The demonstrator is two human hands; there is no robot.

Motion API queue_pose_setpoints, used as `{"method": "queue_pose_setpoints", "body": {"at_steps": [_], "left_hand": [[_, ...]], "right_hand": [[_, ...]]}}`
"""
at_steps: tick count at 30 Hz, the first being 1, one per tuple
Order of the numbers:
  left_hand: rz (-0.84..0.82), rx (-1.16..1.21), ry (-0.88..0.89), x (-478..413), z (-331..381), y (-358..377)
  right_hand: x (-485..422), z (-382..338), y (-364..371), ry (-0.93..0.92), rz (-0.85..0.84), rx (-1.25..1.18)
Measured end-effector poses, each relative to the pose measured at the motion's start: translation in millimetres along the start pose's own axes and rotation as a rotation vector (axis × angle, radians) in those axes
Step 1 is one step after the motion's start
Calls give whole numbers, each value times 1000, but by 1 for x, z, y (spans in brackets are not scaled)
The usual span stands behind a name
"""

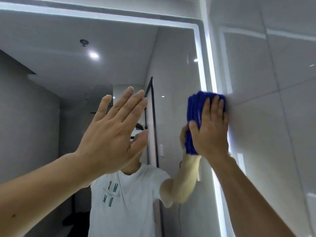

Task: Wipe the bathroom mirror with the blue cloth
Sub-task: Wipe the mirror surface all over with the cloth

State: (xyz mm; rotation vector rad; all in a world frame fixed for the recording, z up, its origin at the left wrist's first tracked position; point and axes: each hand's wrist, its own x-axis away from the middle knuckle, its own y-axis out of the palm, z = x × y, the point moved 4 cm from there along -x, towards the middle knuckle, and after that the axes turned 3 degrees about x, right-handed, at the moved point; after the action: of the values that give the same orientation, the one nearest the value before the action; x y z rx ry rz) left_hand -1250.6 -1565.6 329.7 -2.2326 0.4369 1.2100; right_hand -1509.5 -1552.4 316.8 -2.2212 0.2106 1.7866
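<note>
The big shiny bathroom mirror (171,65) has a bright white light strip (203,74) round its edge. Glossy grey wall tiles (273,117) sit just beside it on the right. The folded blue cloth (196,106) lies on the mirror's right edge. The right hand (210,132) presses it flat, fingers straight and close together. The left hand (111,134) is held up, fingers straight and a little spread, blocking some glass. Part of the cloth is hidden under the right hand. I cannot tell if the left hand touches the glass.
</note>
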Motion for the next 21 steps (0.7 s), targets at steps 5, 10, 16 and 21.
{"method": "queue_pose_setpoints", "body": {"at_steps": [5,10,16,21], "left_hand": [[42,-35,8,-22,-17,5],[26,-107,-51,-31,-26,12],[-14,-44,-66,-33,-16,7],[8,-16,-93,-41,-25,-24]], "right_hand": [[-73,-15,-8,38,1,-22],[1,-63,-8,-137,50,-48],[109,-97,9,-551,-23,-89],[4,-22,-4,14,16,-33]]}}
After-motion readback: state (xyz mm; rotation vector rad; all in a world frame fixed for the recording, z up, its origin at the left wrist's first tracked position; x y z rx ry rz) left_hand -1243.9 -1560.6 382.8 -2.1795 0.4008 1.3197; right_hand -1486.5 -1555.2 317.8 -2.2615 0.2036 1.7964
